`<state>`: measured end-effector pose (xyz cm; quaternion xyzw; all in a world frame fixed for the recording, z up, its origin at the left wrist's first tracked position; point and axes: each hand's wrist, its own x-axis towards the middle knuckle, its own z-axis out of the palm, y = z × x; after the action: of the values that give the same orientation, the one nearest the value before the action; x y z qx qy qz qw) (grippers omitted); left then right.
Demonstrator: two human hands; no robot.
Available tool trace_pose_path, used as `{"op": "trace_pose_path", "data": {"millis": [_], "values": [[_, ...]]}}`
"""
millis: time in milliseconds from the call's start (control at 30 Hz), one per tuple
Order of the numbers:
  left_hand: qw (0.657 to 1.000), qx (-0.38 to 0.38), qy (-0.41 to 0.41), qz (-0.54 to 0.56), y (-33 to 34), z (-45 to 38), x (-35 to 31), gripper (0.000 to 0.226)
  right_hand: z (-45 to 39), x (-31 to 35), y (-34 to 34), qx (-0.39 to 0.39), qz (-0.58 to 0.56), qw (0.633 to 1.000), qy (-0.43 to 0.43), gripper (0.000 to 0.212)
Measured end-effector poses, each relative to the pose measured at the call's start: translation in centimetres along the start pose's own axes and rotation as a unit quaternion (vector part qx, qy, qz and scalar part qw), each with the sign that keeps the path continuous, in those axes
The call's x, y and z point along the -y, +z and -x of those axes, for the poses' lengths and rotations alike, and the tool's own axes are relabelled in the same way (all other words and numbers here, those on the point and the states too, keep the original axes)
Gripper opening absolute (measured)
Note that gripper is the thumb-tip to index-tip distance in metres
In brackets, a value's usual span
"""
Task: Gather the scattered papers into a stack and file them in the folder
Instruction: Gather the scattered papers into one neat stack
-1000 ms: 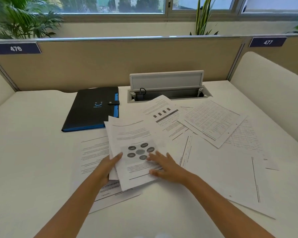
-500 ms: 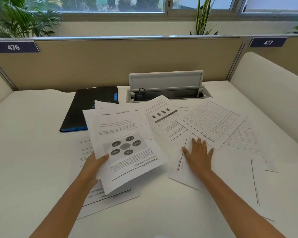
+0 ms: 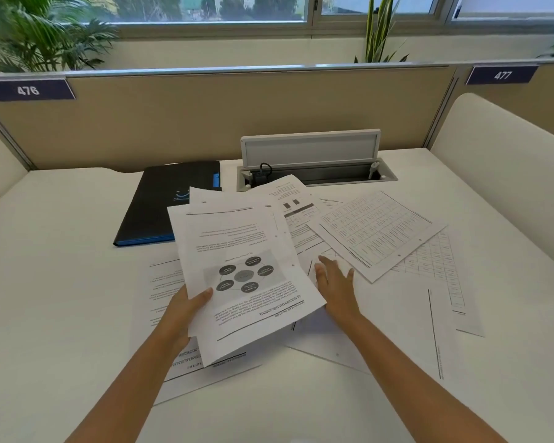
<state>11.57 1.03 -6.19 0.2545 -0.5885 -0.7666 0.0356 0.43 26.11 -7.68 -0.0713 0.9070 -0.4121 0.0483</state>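
My left hand pinches a small bundle of gathered papers, thumb on top near the diagram, lifted off the counter just in front of the black folder. That grip is at one corner only, so the sheets fan out and sag; I judge they could slide apart if I tilt them. My right hand lies flat with fingers spread on a loose sheet in front of and right of the folder, partly tucked under the bundle. Dragging it could snag the table-printed page beside it, or crease it. More papers lie right of that and under my left wrist. The folder is closed, its near corner covered by the bundle.
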Motion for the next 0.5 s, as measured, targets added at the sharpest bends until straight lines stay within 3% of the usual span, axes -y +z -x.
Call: {"op": "trace_pose_path", "data": {"millis": [133, 300, 500], "values": [[1.000, -0.004, 0.022, -0.017, 0.5, 0.1, -0.4, 0.025, 0.1, 2.8, -2.2, 0.056, -0.261, 0.963, 0.045, 0.035], [0.996, 0.000, 0.066, -0.060, 2.3, 0.0, -1.8, 0.021, -0.6, 5.2, -4.4, 0.079, -0.268, 0.960, -0.004, 0.038], [0.983, 0.007, 0.153, -0.101, 4.7, 0.3, -4.6, 0.017, -0.2, 7.4, -7.1, 0.041, -0.306, 0.940, -0.143, 0.021]]}}
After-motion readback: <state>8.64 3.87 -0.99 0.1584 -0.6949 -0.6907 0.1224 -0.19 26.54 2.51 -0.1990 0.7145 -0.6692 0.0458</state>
